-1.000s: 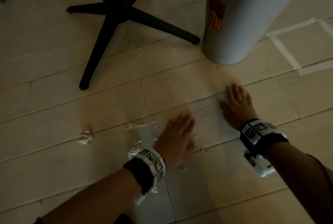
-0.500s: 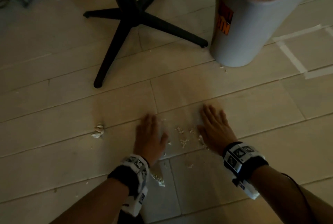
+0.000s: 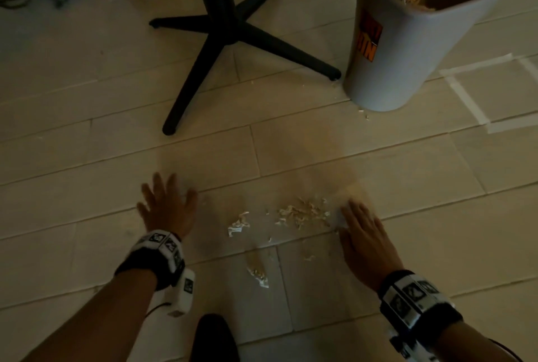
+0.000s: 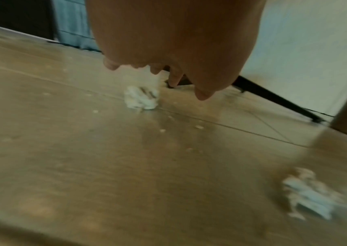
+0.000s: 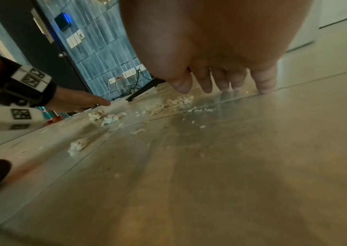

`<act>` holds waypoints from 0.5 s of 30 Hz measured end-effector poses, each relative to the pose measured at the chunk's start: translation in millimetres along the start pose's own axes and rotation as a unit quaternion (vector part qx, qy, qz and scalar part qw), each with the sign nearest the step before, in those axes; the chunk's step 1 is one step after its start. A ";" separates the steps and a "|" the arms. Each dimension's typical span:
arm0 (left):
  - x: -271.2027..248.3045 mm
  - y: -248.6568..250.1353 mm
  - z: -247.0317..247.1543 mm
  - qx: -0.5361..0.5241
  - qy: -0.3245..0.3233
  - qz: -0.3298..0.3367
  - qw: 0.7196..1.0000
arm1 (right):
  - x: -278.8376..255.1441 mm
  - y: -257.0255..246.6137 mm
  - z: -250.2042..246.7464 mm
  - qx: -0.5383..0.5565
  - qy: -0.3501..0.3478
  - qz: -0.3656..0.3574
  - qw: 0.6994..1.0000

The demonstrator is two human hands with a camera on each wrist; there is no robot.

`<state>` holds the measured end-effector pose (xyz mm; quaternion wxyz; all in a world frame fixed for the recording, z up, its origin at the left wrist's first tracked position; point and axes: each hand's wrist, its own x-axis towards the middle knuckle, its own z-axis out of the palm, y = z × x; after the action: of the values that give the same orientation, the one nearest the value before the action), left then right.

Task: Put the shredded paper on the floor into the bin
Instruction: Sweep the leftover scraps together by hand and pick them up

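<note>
My left hand [image 3: 167, 210] spread, right hand [image 3: 362, 240] flat on smooth tile floor [image 3: 407, 175]; crinkled shredded paper [image 3: 302, 213] between; bare tile toward grey tapered bin [image 3: 393, 70].

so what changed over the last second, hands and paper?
Both hands spread apart. The left hand swung out left with fingers splayed; the right hand lies flat at the right edge of the scattered pale shredded paper, which now sits bunched between them. Neither hand has a grip on anything. The grey plastic bin with an orange label and the black cross-shaped stand base look unmoved; only the camera shifted.
</note>
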<state>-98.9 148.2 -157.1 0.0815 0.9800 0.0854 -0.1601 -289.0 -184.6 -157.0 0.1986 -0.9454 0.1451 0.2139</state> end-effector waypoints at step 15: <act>-92.5 66.5 48.3 -0.142 -0.050 0.326 0.933 | -18.8 -18.6 5.0 0.052 0.026 -0.053 0.997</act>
<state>-186.9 61.4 -163.2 0.2715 0.9230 -0.2213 -0.1595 -300.3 -162.5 -146.6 0.2552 -0.9453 0.1105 0.1703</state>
